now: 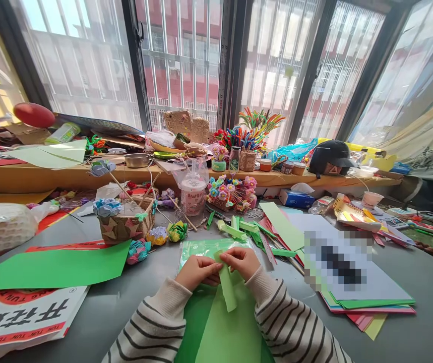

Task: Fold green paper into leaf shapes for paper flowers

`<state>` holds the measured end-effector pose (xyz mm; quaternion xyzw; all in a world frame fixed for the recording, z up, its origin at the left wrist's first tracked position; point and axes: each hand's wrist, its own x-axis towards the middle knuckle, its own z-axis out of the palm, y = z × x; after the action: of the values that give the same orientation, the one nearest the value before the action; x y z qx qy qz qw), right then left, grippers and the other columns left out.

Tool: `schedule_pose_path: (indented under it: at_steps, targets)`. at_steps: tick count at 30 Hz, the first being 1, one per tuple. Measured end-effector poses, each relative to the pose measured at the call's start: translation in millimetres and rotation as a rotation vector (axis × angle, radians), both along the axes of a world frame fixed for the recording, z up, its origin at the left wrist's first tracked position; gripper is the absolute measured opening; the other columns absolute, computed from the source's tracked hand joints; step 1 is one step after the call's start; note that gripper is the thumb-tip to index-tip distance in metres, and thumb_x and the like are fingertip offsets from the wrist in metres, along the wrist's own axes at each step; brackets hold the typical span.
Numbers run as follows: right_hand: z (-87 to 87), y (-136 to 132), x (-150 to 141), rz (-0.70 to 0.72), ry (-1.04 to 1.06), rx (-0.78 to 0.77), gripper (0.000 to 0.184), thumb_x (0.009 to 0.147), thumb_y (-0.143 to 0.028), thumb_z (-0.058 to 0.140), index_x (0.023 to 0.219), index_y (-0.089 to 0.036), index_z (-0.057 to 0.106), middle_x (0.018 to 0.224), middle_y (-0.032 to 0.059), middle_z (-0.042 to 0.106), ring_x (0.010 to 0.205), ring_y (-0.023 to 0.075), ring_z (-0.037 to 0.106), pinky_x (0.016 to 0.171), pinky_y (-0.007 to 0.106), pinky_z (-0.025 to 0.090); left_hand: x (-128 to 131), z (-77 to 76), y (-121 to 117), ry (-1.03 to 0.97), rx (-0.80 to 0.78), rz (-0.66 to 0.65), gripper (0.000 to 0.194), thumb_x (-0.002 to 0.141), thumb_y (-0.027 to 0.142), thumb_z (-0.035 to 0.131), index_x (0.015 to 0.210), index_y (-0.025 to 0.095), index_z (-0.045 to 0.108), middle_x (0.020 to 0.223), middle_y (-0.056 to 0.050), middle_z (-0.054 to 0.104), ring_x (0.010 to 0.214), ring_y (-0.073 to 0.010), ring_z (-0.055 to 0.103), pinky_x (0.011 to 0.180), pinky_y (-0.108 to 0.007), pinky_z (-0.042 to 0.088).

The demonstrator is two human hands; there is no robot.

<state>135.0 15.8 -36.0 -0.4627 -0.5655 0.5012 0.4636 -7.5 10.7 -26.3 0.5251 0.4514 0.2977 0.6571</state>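
Note:
Both hands meet at the front middle of the table around a light green paper strip [227, 288]. My left hand [198, 271] is closed, pinching the strip's left edge near its top. Close beside it, my right hand [242, 262] pinches the upper end between thumb and finger. The strip's lower end hangs free and curls a little. Under the hands lie a light green paper sheet [228, 333] and a darker green sheet [193, 322]. Just beyond them is a clear plastic sleeve [201, 247] with green inside. Several folded green paper pieces [244, 228] lie in a heap behind it.
A stack of coloured paper [375, 302] lies to the right. Left are a green sheet [57, 267], a printed bag [31, 322] and a basket [125, 227] with paper flowers. A lidded cup [193, 196] stands behind. The window ledge [68, 176] holds jars and a black cap [331, 154].

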Motion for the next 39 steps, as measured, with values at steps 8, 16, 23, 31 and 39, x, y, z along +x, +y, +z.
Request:
schedule_pose_path:
  at_steps: [8,16,23,31,39]
  targets:
    - [-7.3,4.2,0.5,0.008,-0.023,0.007,0.024,0.053,-0.037,0.060,0.054,-0.014,0.057,0.048,-0.0024,0.049,0.044,0.0073,0.044,0.038,0.018,0.037,-1.4,-2.2,1.0,-0.002,0.021,-0.040,0.032,0.052,0.039,0.062,0.068,0.011,0.065,0.059,-0.005,0.066,0.060,-0.0174,0.059,0.059,-0.027,0.045]
    - [-6.7,2.8,-0.1,-0.003,-0.024,0.020,0.024,0.054,-0.036,0.060,0.054,-0.013,0.055,0.048,-0.0026,0.049,0.045,0.0067,0.043,0.038,0.017,0.037,-1.2,0.1,0.5,-0.009,0.012,-0.058,0.034,0.053,0.039,0.061,0.073,0.011,0.065,0.060,-0.005,0.066,0.061,-0.0174,0.060,0.059,-0.026,0.046]
    - [-2.8,1.4,-0.9,-0.008,-0.013,-0.004,0.028,0.053,-0.042,0.059,0.055,-0.014,0.056,0.049,-0.0024,0.050,0.044,0.0072,0.045,0.039,0.018,0.039,0.3,-3.1,1.9,-0.018,0.035,0.033,0.035,0.049,0.041,0.062,0.065,0.011,0.065,0.054,-0.004,0.064,0.056,-0.0169,0.059,0.057,-0.027,0.046]
    - [-1.4,1.0,4.2,0.008,-0.154,-0.038,0.033,0.055,-0.045,0.056,0.055,-0.013,0.059,0.045,-0.0009,0.050,0.044,0.0085,0.046,0.040,0.019,0.039,-3.9,2.1,3.1,-0.105,0.049,0.239,0.028,0.048,0.037,0.064,0.058,0.010,0.061,0.053,-0.003,0.064,0.054,-0.0156,0.059,0.058,-0.026,0.047]
    - [-1.9,0.1,6.7,0.010,-0.273,-0.004,0.032,0.058,-0.041,0.056,0.051,-0.011,0.061,0.041,-0.0009,0.049,0.037,0.0051,0.038,0.036,0.017,0.030,-3.7,3.0,2.4,-0.055,0.056,0.230,0.028,0.049,0.037,0.064,0.057,0.011,0.061,0.050,-0.003,0.063,0.053,-0.0153,0.059,0.056,-0.025,0.048]
